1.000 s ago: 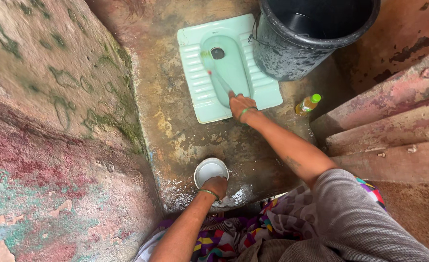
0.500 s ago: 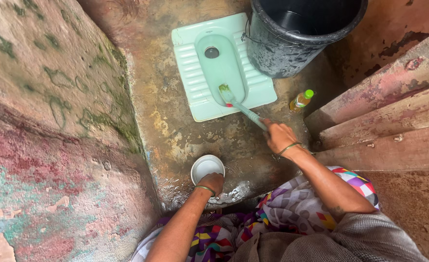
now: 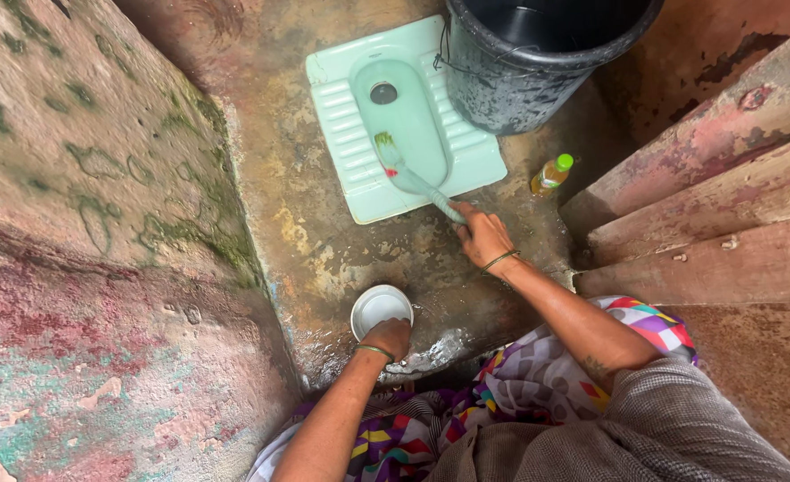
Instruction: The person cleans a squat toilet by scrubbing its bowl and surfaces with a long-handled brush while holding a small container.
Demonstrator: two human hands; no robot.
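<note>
Brush (image 3: 410, 175) in the right hand (image 3: 482, 236), fingers clenched round the near end of its pale green handle, at centre frame. Bristled head, greenish with a red spot, down inside the bowl of the mint-green squat pan (image 3: 401, 114), on the near left slope, well short of the dark drain hole near the top of the frame. Handle slanted from the bowl across the pan's near rim toward the lower right. Green bangle on that wrist, forearm stretched back to the lower right over a patterned, many-coloured cloth.

Left hand (image 3: 389, 337) at lower centre, closed on the near edge of a small white bowl (image 3: 380, 308) upright on the wet concrete floor (image 3: 324, 241); exact finger hold hidden under the knuckles. Second green bangle on this wrist. Puddle of water just right of that hand.

Large black bucket (image 3: 538, 62) at top right, touching or overlapping the pan's far right corner. Small bottle (image 3: 551, 175) with yellow liquid and green cap just right of the pan, near the base of a reddish stepped wall (image 3: 725, 178). Stained, mossy wall (image 3: 83, 223) across the whole left side.
</note>
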